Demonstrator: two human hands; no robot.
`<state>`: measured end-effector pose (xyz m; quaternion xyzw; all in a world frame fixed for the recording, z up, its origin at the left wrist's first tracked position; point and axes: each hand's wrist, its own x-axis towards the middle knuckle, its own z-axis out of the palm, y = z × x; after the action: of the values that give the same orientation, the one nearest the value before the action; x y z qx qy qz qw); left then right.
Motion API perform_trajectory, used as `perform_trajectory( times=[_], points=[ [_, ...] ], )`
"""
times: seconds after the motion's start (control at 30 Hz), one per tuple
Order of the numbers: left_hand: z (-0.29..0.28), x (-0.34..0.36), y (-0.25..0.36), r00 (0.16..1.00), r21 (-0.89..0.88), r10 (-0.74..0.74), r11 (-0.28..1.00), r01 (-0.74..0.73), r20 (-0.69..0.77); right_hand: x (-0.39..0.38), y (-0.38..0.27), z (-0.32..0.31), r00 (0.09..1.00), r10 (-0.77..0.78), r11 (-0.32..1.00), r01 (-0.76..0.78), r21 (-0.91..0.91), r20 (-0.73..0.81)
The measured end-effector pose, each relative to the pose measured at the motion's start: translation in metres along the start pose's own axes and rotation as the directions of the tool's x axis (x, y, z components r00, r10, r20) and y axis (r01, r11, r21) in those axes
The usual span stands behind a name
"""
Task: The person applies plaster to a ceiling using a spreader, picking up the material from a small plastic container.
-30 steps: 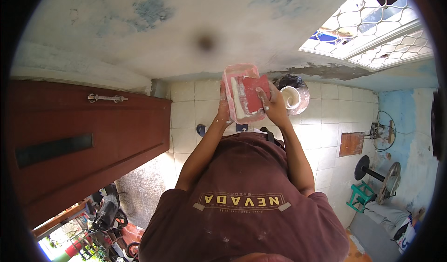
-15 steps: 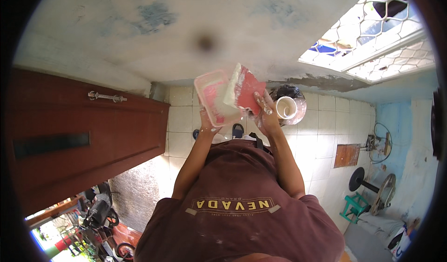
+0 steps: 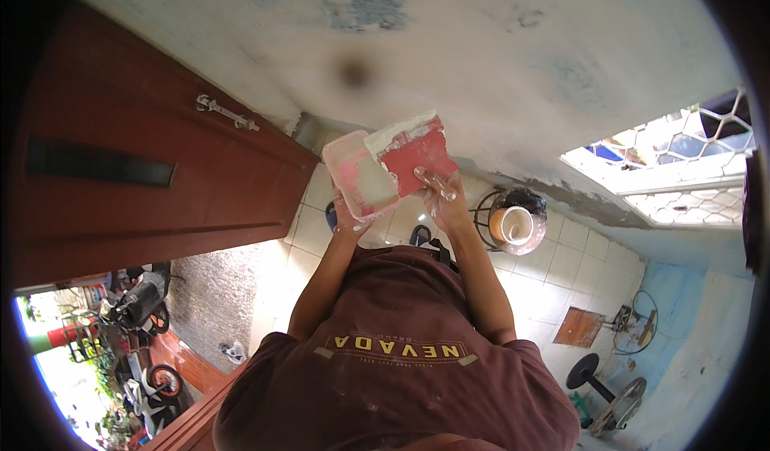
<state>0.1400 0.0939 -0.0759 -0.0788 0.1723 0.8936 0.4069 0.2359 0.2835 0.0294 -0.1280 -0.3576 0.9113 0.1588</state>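
Observation:
My left hand (image 3: 350,214) grips a pink plastic tray (image 3: 350,174) with pale paste and pink smears inside. My right hand (image 3: 441,194), spotted with white, holds a flat red scraper (image 3: 413,158) tilted over the tray's right part, with white paste along its upper and left edges. Both hands are in front of my body, just below the patchy white wall (image 3: 465,42). My fingers under the tray are mostly hidden.
A white tub (image 3: 516,226) stands on a round stand to the right. A brown door (image 3: 120,194) fills the left, with motorcycles (image 3: 144,315) beyond. A grilled window (image 3: 666,146), black spindle (image 3: 582,371) and wooden board (image 3: 577,326) on the tiled floor (image 3: 549,258) are at right.
The scraper has swung up and turned, showing its paste-loaded edge on top, and the tray has shifted left. My view has turned, so the door sits higher and the window lower.

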Motion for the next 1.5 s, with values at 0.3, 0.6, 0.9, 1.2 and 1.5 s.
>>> perform_trajectory(
  times=[0.3,0.6,0.9,1.2,1.5],
  points=[
    [-0.038,0.033,0.128,0.992,-0.1,0.058,0.994,-0.047,0.113,0.091,0.079,0.067,1.0,-0.016,0.994,0.013,0.112,0.018],
    [-0.083,0.022,0.302,0.996,-0.139,0.052,0.989,-0.041,0.078,0.263,0.18,0.15,0.964,-0.081,0.989,0.108,0.097,-0.253],
    [-0.089,0.054,0.357,0.993,-0.098,-0.095,0.99,0.102,0.076,0.372,0.16,0.08,0.843,-0.345,0.923,0.385,0.016,-0.413],
    [-0.046,0.106,0.368,0.944,-0.097,-0.331,0.939,0.331,0.015,0.325,-0.03,0.247,0.752,-0.516,0.79,0.603,0.111,-0.41],
    [-0.052,0.115,0.387,0.929,-0.004,-0.367,0.93,0.367,-0.058,0.339,0.16,0.124,0.899,-0.318,0.948,0.307,-0.087,-0.301]
  ],
)
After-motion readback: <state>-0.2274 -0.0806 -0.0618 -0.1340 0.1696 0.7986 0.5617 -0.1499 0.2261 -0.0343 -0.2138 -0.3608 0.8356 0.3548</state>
